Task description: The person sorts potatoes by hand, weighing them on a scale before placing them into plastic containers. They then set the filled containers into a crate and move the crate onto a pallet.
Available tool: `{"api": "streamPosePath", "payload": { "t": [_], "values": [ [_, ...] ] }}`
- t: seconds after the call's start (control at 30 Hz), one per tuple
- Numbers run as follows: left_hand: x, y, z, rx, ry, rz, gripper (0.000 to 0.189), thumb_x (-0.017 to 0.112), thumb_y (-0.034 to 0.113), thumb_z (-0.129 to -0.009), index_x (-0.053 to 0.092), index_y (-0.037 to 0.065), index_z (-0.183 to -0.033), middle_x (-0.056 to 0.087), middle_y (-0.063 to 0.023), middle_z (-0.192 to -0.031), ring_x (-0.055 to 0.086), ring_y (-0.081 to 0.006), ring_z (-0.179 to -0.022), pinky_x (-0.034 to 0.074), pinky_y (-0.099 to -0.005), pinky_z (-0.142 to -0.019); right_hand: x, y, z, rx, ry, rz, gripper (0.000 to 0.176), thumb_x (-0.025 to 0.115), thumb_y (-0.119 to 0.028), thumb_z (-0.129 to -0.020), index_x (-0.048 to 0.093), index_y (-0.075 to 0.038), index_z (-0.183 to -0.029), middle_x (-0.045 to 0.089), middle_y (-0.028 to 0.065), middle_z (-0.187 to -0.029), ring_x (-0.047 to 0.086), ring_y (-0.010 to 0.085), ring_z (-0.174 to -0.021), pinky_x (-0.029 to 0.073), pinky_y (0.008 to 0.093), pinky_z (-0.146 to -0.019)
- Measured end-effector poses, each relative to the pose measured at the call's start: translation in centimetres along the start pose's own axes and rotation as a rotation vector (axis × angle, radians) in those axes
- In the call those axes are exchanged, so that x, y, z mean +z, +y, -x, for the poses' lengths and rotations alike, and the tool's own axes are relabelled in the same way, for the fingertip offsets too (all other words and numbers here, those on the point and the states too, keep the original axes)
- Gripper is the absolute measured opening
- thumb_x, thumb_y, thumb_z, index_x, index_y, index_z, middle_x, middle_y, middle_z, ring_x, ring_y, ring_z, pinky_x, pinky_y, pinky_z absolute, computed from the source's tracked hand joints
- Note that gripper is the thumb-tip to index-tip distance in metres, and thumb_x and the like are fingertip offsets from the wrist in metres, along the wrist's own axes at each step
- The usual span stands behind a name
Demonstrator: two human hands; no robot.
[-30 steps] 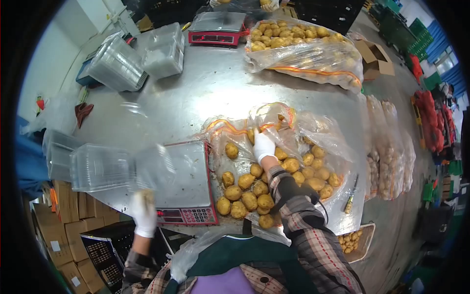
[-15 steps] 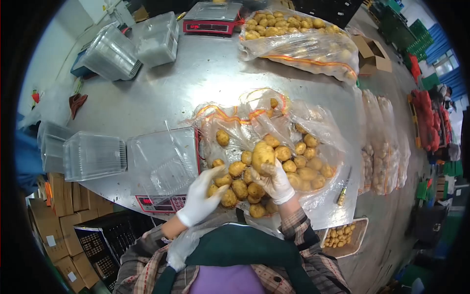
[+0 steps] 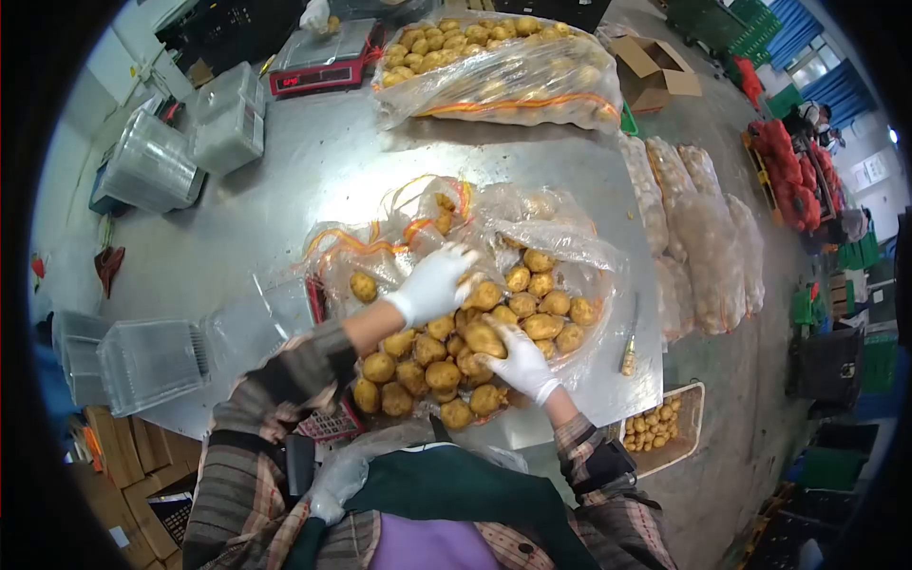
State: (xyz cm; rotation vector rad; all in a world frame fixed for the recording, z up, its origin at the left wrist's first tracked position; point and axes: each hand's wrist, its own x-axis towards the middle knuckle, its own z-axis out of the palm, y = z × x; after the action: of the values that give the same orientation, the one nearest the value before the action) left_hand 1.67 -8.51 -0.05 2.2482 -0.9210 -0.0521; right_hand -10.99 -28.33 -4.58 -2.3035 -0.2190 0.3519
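Both my hands wear white gloves and are over a pile of potatoes (image 3: 429, 350) on an opened clear plastic bag (image 3: 551, 237). My left hand (image 3: 432, 283) reaches across the top of the pile, fingers stretched out and apart, beside a potato (image 3: 484, 295). My right hand (image 3: 524, 364) is closed round a large potato (image 3: 482, 339) at the pile's right side. Left of the pile, my left forearm partly hides a clear plastic tub (image 3: 237, 318) and a red scale (image 3: 337, 421).
A full bag of potatoes (image 3: 503, 81) lies at the far side, near another red scale (image 3: 318, 76) where another person's gloved hand (image 3: 315, 13) shows. Stacked clear tubs (image 3: 152, 366) stand left. A yellow-handled knife (image 3: 629, 356) lies right, above a potato crate (image 3: 689, 418).
My left hand has moved from the near left of the pile up across it. My right hand has lowered its potato to the pile. The view has shifted.
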Motion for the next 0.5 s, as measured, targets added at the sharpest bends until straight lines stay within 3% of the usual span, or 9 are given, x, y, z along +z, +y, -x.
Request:
{"api": "streamPosePath", "payload": {
  "t": [0.1, 0.17, 0.2, 0.27, 0.3, 0.33, 0.37, 0.43, 0.5],
  "values": [
    [2.5, -6.3, -4.8, -0.051, -0.100, 0.035, 0.031, 0.053, 0.012, -0.082, 0.056, 0.000, -0.111, 0.061, -0.0231, -0.105, 0.057, -0.0413, -0.101, 0.046, -0.0443, -0.089, -1.5, 0.6, -4.1, -0.091, 0.058, -0.137, 0.051, 0.066, -0.035, -0.083, 0.059, -0.007, -0.124, 0.061, 0.0224, -0.117, 0.056, 0.0388, -0.109, 0.044, 0.0422, -0.095],
    [1.6, -9.0, -7.4, -0.234, -0.254, -0.077, 0.030, 0.051, 0.010, -0.081, 0.059, 0.001, -0.108, 0.062, -0.0247, -0.104, 0.058, -0.0408, -0.103, 0.046, -0.0435, -0.090, -2.7, 1.8, -7.9, 0.041, 0.068, -0.078, 0.042, 0.063, -0.029, -0.085, 0.061, -0.005, -0.120, 0.062, 0.0225, -0.115, 0.059, 0.0384, -0.105, 0.046, 0.0419, -0.092],
    [2.0, -11.2, -7.8, -0.316, -0.137, -0.174, 0.029, 0.051, 0.009, -0.081, 0.060, 0.001, -0.107, 0.063, -0.0256, -0.102, 0.059, -0.0404, -0.100, 0.047, -0.0438, -0.089, -3.1, 3.1, -9.9, 0.058, 0.090, -0.025, 0.042, 0.059, -0.021, -0.085, 0.057, -0.003, -0.123, 0.060, 0.0253, -0.116, 0.060, 0.0400, -0.101, 0.048, 0.0426, -0.089],
    [-1.8, -12.3, -9.6, -0.438, -0.084, -0.312, 0.039, 0.055, 0.007, -0.080, 0.056, 0.002, -0.119, 0.062, -0.0231, -0.111, 0.059, -0.0379, -0.105, 0.047, -0.0432, -0.088, -4.3, 4.7, -14.1, 0.032, 0.319, -0.013, 0.044, 0.054, -0.015, -0.083, 0.052, -0.001, -0.125, 0.061, 0.0271, -0.108, 0.058, 0.0437, -0.097, 0.048, 0.0473, -0.086],
    [-2.5, -13.4, -9.8, -0.527, 0.039, -0.245, 0.037, 0.057, 0.009, -0.080, 0.060, 0.003, -0.116, 0.064, -0.0222, -0.108, 0.060, -0.0380, -0.103, 0.047, -0.0434, -0.088, -5.7, 5.4, -16.4, 0.109, 0.279, 0.112, 0.035, 0.052, -0.015, -0.085, 0.055, -0.002, -0.117, 0.061, 0.0265, -0.106, 0.058, 0.0437, -0.096, 0.048, 0.0475, -0.086],
    [-2.7, -14.9, -10.0, -0.465, 0.097, -0.261, 0.035, 0.058, 0.010, -0.080, 0.062, 0.004, -0.114, 0.065, -0.0222, -0.105, 0.060, -0.0382, -0.101, 0.048, -0.0435, -0.087, -6.7, 6.1, -18.3, 0.047, 0.358, 0.129, 0.030, 0.050, -0.017, -0.086, 0.057, -0.001, -0.110, 0.061, 0.0277, -0.105, 0.058, 0.0442, -0.097, 0.047, 0.0482, -0.087],
    [-2.5, -16.4, -10.3, -0.403, 0.154, -0.277, 0.033, 0.059, 0.011, -0.080, 0.063, 0.004, -0.112, 0.065, -0.0221, -0.102, 0.061, -0.0385, -0.099, 0.048, -0.0436, -0.087, -8.1, 5.9, -19.9, 0.141, 0.289, 0.110, 0.032, 0.052, -0.021, -0.086, 0.060, 0.000, -0.108, 0.062, 0.0285, -0.104, 0.059, 0.0443, -0.099, 0.046, 0.0478, -0.088],
    [-1.3, -18.0, -11.2, -0.503, 0.205, -0.172, 0.037, 0.058, 0.009, -0.078, 0.062, 0.003, -0.115, 0.065, -0.0233, -0.098, 0.061, -0.0403, -0.094, 0.049, -0.0437, -0.083, -9.9, 5.5, -22.4, 0.318, 0.272, 0.101, 0.033, 0.055, -0.024, -0.085, 0.064, 0.001, -0.105, 0.063, 0.0289, -0.104, 0.059, 0.0436, -0.101, 0.046, 0.0465, -0.090],
    [-0.1, -18.6, -11.9, -0.585, 0.208, -0.151, 0.036, 0.058, 0.009, -0.078, 0.062, 0.003, -0.113, 0.065, -0.0231, -0.096, 0.061, -0.0405, -0.093, 0.049, -0.0441, -0.082, -10.5, 6.9, -24.3, 0.332, 0.406, 0.029, 0.034, 0.056, -0.025, -0.085, 0.065, 0.001, -0.106, 0.062, 0.0285, -0.105, 0.060, 0.0422, -0.102, 0.046, 0.0440, -0.091]
  ]
}}
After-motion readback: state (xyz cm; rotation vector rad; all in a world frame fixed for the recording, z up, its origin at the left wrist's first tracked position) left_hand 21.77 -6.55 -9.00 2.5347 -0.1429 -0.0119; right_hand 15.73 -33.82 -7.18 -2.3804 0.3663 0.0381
